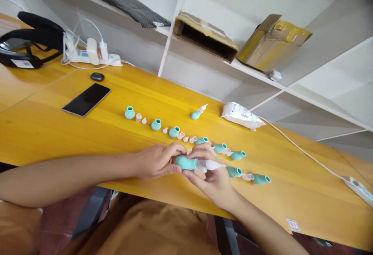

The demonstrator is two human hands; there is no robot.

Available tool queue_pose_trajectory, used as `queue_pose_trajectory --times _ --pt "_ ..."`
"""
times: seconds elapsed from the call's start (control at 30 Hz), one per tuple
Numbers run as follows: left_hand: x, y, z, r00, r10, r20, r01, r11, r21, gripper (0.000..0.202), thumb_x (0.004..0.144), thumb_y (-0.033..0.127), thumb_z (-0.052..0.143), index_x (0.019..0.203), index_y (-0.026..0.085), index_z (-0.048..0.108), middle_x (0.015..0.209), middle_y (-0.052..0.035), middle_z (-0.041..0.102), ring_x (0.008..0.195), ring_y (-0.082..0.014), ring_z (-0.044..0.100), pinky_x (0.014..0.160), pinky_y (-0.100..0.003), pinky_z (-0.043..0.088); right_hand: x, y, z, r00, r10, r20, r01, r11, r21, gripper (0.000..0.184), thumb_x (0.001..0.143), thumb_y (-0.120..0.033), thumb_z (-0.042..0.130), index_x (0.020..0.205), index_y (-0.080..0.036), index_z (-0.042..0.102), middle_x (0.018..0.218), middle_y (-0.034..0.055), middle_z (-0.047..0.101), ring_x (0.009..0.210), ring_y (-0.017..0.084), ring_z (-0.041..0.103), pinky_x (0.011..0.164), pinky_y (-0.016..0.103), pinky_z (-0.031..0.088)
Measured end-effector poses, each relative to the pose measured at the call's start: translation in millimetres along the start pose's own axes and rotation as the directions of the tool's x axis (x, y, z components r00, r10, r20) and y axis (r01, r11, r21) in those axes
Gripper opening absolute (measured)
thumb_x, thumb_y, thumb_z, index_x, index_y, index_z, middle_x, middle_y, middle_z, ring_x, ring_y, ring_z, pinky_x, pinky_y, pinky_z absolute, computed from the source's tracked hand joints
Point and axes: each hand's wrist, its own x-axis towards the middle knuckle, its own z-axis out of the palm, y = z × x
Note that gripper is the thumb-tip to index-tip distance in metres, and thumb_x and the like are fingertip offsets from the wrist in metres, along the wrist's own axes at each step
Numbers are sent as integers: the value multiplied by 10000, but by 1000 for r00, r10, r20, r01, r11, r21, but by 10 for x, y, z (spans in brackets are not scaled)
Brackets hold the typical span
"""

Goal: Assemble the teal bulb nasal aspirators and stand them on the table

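Between my hands, above the near part of the desk, is a bulb aspirator (186, 163) with a teal squeeze bulb, a clear middle piece and a whitish pointed tip facing right. My left hand (159, 161) grips the bulb's left end with thumb and fingers. Around the bulb's right side and the clear piece, my right hand (214, 177) is closed, with its thumb below. Just beyond my hands runs a row of loose teal bulbs (174, 132) and small clear parts (181, 136). More teal bulbs (261, 179) lie to the right. An assembled aspirator (196, 115) stands farther back.
A phone (87, 99) and a small black case (97, 77) lie at left, near a power strip (90, 55) and a black headset (32, 45). A white plastic package (241, 115) sits at the back. Cardboard boxes (206, 33) rest on the shelf. A cable (300, 148) crosses the right side.
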Motion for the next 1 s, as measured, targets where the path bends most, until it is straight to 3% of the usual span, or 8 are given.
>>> queue_pose_trajectory --times 0.07,0.13,0.23,0.3,0.4,0.53,0.7,1.0 --pt "14 7 -21 998 53 -31 -55 995 -83 578 1185 621 375 1566 187 398 1335 -179 763 987 -238 769 872 -378 588 208 59 -274 1000 -18 4 18 998 -55 258 988 -335 854 1205 -292 720 1102 71 707 991 262 712 856 446 644" --pt "32 19 -42 995 84 -60 -90 991 -102 555 1198 586 329 1577 185 390 1404 -198 722 972 -222 738 870 -375 584 477 226 -668 990 -29 -140 1 981 -196 236 977 -373 866 1159 -283 745 1085 75 717 962 256 711 811 427 630" --pt "48 23 -65 995 97 -10 -97 995 -33 495 1190 542 382 1507 171 468 1317 -172 741 926 -216 710 833 -352 564 914 704 -1197 946 68 -317 -193 904 -381 330 938 -458 879 1167 -246 772 1213 96 716 825 187 710 744 380 618" --pt "50 18 -69 993 105 55 -106 994 8 460 1185 508 411 1489 171 486 1290 -154 749 885 -209 711 828 -346 559 1149 1118 -1325 940 186 -286 -297 860 -415 353 958 -462 826 1184 -193 788 1214 120 736 828 167 738 813 369 619" --pt "47 3 -57 982 132 135 -142 988 65 421 1180 493 436 1460 187 503 1355 -156 734 879 -204 740 840 -348 557 1327 1697 -1158 858 504 -97 -507 804 -311 350 881 -357 889 1145 -169 756 994 95 800 754 200 746 752 361 641" --pt "50 -27 -31 968 192 159 -212 971 116 445 1179 526 424 1450 182 502 1374 -168 731 865 -211 768 809 -354 547 1303 2148 -846 806 590 47 -559 785 -267 293 818 -306 931 986 -159 742 853 90 806 707 228 774 707 357 665" --pt "51 -53 -21 966 192 171 -220 962 161 416 1180 501 430 1432 183 519 1360 -161 741 850 -210 762 825 -361 545 1202 2353 -860 808 582 91 -555 805 -210 396 859 -381 913 1150 -181 734 987 98 838 861 250 819 819 381 699" --pt "23 -30 -74 957 168 237 -226 942 246 412 1189 495 400 1434 189 525 1393 -162 733 938 -238 763 907 -374 545 1137 2460 -872 832 544 110 -524 835 -169 453 861 -499 919 1165 -213 743 1028 81 847 844 254 833 883 415 705"
